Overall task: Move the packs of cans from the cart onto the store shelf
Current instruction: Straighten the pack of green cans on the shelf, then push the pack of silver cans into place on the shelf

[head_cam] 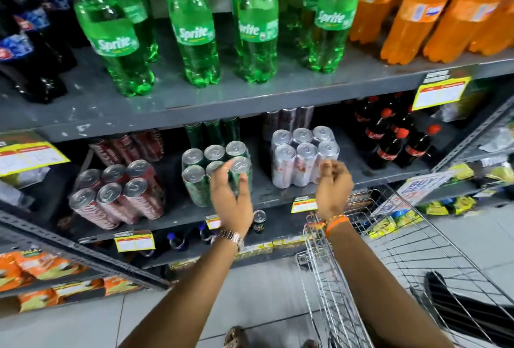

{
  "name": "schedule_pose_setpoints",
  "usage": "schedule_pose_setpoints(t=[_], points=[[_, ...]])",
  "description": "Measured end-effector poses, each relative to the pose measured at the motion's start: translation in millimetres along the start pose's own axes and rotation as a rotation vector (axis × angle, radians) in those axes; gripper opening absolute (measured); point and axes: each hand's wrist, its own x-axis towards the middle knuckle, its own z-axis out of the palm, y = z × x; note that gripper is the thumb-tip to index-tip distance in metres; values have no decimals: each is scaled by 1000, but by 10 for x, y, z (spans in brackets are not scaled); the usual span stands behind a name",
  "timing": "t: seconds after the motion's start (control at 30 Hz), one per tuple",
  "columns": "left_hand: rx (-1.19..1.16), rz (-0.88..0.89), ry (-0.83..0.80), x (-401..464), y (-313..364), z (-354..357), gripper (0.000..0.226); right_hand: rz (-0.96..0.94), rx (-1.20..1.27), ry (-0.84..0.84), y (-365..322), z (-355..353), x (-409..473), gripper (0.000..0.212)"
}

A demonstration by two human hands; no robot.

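Observation:
Three shrink-wrapped packs of cans stand on the middle shelf (278, 196): a red pack (116, 194) at left, a green pack (205, 169) in the middle and a silver pack (300, 156) at right. My left hand (230, 197) reaches to the green pack, thumb and fingers on either side of its front right can. My right hand (332, 183) hovers with curled fingers just in front of the silver pack's right corner, holding nothing. The wire cart (361, 264) stands at lower right, and no packs show in the part I can see.
Green Sprite bottles (194, 30), orange soda bottles (434, 11) and dark cola bottles (30, 42) fill the upper shelf. Small cola bottles (395, 139) stand right of the silver pack. A single small can (259, 221) sits on the shelf below. Snack bags (41, 267) lie at lower left.

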Motion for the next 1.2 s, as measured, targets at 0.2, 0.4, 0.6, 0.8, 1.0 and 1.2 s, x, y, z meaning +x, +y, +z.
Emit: schedule_pose_setpoints(t=[0.2, 0.4, 0.6, 0.8, 1.0, 1.2], points=[[29, -410, -329, 264, 203, 960, 61, 204, -38, -95, 14, -211, 731, 36], [84, -577, -437, 427, 8, 1317, 62, 189, -136, -436, 75, -128, 934, 46], [171, -504, -427, 377, -93, 1312, 57, 172, -173, -484, 34, -130, 1044, 33], [135, -506, -404, 333, -70, 1308, 57, 149, -232, -498, 2, -151, 1075, 40], [92, -512, -382, 303, -80, 1294, 50, 124, -252, -502, -8, -160, 1076, 40], [94, -500, -365, 267, -34, 1279, 51, 117, -254, -524, -23, -166, 1078, 40]])
